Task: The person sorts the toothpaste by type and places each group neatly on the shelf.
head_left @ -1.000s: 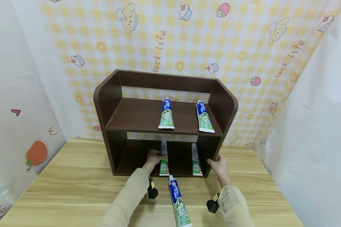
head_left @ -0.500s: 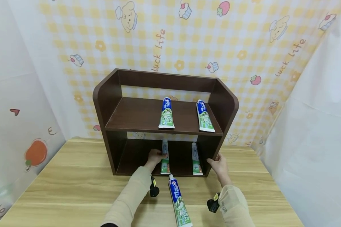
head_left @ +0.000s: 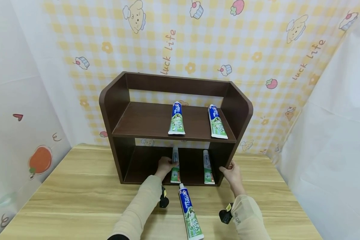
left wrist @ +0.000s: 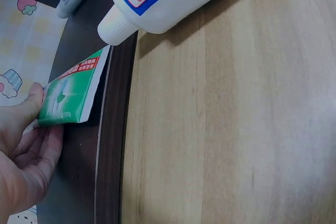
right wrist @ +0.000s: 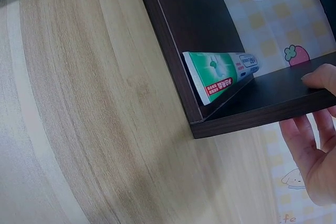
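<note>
My left hand [head_left: 165, 165] reaches into the lower level of a dark brown shelf [head_left: 147, 120] and pinches a green and grey toothpaste tube [head_left: 176, 173] between thumb and fingers. In the left wrist view the thumb lies on top of the tube [left wrist: 68, 93] and the fingers pass beneath it. The tube's flat end points toward the shelf's front edge. My right hand [head_left: 232, 173] grips the shelf's right side panel [right wrist: 262, 106], thumb inside and fingers outside. Just inside that panel lies another green and grey toothpaste tube [head_left: 208, 168].
On the upper level lie two blue and green toothpaste tubes, one near the middle [head_left: 176, 119] and one at the right [head_left: 217, 122]. A similar blue and green tube [head_left: 190, 213] lies on the wooden table [head_left: 78, 200], its cap close to the shelf's front edge.
My left hand has shifted slightly to the right on the lower level, with the pinched toothpaste tube. My right hand keeps its grip on the side panel.
</note>
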Tool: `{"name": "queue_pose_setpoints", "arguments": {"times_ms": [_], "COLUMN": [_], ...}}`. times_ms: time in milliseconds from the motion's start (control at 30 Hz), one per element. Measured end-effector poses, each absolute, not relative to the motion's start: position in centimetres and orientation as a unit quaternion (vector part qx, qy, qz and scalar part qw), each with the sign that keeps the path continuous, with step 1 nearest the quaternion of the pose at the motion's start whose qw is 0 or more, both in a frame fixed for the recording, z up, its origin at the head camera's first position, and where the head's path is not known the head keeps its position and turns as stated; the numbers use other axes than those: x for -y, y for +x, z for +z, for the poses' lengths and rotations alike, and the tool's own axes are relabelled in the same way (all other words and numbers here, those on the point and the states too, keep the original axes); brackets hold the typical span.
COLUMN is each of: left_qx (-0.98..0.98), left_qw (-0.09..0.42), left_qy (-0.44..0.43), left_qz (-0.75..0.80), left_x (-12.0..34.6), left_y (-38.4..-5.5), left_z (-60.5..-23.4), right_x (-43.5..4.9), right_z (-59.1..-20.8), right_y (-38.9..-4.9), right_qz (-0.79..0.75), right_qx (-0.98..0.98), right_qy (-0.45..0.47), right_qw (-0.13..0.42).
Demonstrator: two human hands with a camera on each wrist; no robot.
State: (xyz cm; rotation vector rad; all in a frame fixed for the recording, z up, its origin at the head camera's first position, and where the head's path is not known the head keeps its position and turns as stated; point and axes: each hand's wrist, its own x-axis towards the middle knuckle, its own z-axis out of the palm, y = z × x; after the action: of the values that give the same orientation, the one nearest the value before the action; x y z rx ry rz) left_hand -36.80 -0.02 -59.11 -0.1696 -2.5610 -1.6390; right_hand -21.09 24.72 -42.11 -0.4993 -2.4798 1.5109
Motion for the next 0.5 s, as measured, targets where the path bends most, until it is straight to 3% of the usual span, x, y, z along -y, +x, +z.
{"name": "queue_pose_setpoints", "arguments": {"times_ms": [267,367,500], "left_qx": [0.842,0.846,0.856], "left_qw": [0.055,0.045,0.012], "left_qy": [-0.045,-0.044,-0.025], "left_qz": [-0.535,-0.529,-0.516], "left_x": [-0.6,-0.3,0.1], "left_y": [-46.2,-44.3,-36.1], "left_z": [-72.0,-69.1,-57.4], "right_x": [-24.8,-24.8,-24.8], "right_z": [-42.2,-42.2,-42.3], "right_y": [-21.0,-21.0,-21.1], "right_qz": [0.507,0.503,0.502], "right_qx": [0.840,0.843,0.844], "right_qy": [-0.168,-0.165,-0.163], "right_qw": [0.096,0.092,0.094]}}
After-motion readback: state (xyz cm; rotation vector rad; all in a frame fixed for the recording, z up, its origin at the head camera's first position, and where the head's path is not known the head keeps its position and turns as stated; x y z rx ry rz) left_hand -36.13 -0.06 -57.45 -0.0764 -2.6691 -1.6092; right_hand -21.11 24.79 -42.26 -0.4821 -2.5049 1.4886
